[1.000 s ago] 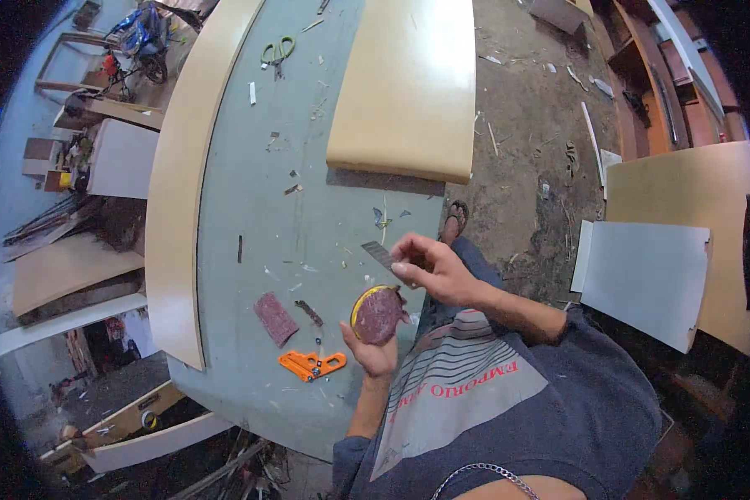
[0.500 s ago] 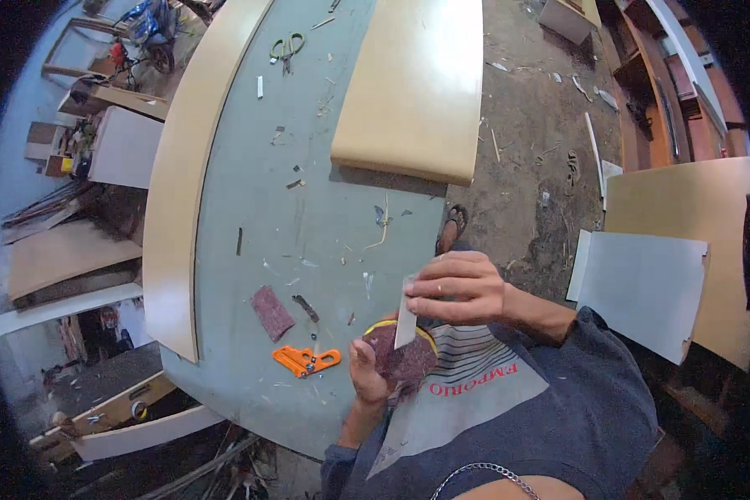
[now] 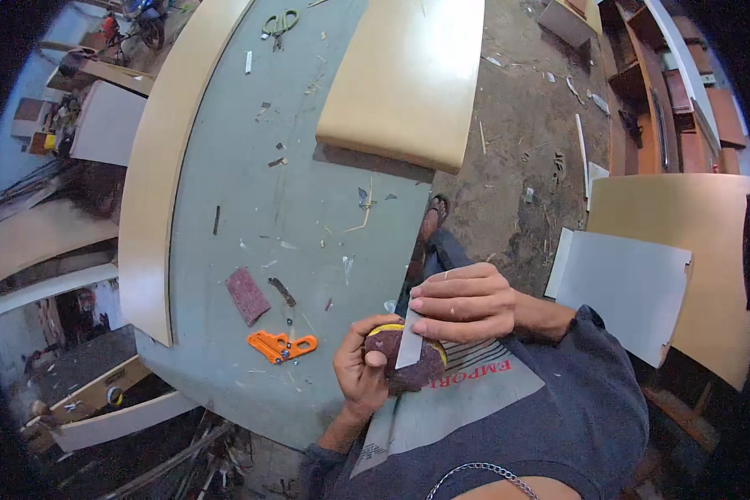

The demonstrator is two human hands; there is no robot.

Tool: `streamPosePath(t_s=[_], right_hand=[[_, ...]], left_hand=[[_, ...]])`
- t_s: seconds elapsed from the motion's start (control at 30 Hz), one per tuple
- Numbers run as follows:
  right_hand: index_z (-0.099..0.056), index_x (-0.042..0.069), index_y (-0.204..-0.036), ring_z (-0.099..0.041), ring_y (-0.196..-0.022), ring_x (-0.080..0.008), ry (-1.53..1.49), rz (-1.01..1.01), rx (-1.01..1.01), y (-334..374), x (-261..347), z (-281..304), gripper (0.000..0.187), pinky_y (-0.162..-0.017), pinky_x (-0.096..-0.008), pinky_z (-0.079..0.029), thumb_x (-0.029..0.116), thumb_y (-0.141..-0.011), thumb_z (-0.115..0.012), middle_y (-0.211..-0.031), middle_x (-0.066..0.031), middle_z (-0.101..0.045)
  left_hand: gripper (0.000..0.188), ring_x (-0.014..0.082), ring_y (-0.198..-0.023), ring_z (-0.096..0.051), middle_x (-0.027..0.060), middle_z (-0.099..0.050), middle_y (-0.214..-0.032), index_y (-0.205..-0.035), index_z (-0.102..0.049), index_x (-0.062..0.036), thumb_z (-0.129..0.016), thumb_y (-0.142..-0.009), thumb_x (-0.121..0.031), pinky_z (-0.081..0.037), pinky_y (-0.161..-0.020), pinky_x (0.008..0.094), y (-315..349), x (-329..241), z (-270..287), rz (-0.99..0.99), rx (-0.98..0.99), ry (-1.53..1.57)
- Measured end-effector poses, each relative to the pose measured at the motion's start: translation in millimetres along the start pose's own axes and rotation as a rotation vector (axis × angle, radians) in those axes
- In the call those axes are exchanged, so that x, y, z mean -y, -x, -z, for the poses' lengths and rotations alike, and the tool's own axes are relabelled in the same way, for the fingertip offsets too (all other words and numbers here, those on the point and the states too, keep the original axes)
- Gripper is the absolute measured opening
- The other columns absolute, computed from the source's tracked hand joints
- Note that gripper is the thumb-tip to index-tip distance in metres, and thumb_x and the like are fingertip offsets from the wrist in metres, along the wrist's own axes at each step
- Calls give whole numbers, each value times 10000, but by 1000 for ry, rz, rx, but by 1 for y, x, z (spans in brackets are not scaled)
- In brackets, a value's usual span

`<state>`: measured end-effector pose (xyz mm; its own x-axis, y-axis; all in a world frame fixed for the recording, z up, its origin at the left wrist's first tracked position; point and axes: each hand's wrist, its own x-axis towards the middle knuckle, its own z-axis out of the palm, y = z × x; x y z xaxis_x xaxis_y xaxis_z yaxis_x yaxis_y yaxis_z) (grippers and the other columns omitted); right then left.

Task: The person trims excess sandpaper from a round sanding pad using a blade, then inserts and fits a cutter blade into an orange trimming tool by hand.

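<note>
Close to my body, my left hand [image 3: 358,367] is closed around a maroon abrasive pad [image 3: 425,372] with a yellow edge. My right hand [image 3: 468,302] pinches a thin, pale flat strip [image 3: 409,347] near its upper end. The strip lies across the pad's face, its lower end angled toward my left hand. To the left on the bluish-grey table [image 3: 217,292] are an orange cutter-like tool [image 3: 279,346], a second maroon abrasive piece [image 3: 247,296] and a short dark strip [image 3: 282,292].
A wood-toned panel [image 3: 404,92] lies on the table's far right, and a long one [image 3: 154,192] runs along its left side. Green-handled scissors [image 3: 280,25] lie at the far end among offcuts. White and wood-toned boards [image 3: 629,283] stand at right on the littered floor.
My right hand has moved down a little, and the strip now reaches lower across the pad. My left fingers have curled more around the pad. The whole view has shifted slightly.
</note>
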<state>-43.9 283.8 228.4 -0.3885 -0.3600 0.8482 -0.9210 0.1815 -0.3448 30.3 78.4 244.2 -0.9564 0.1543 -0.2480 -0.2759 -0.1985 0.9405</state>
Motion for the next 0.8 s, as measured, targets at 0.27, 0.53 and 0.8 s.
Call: streamPosePath(t_s=[0.27, 0.53, 0.8], right_hand=[[-690, 13, -963, -706, -826, -274, -86, 4, 93, 0, 6, 9, 154, -713, -359, -609, 72, -822, -679, -911, -161, -702], [-694, 10, -936, -708, -797, -265, -72, 25, 127, 6, 10, 8, 134, -705, -359, -608, 77, -822, -671, -897, -155, -705], [-687, -23, -904, -712, -771, -265, 56, -127, 139, 33, -1, 4, 116, -698, -353, -602, 30, -804, -663, -852, -136, -712]], left_hand=[[628, 145, -931, -608, 112, -643, -1037, -1067, -605, 49, -624, -871, -548, -484, -825, 279, 4, 2, 3, -25, 12, -55], [624, 145, -876, -624, 105, -666, -957, -1026, -623, 48, -617, -872, -556, -494, -777, 271, 14, 9, 5, -17, -14, -86], [697, 173, -791, -626, 132, -659, -913, -942, -590, 61, -564, -861, -631, -505, -723, 301, 18, 8, 1, 8, 16, -37]])
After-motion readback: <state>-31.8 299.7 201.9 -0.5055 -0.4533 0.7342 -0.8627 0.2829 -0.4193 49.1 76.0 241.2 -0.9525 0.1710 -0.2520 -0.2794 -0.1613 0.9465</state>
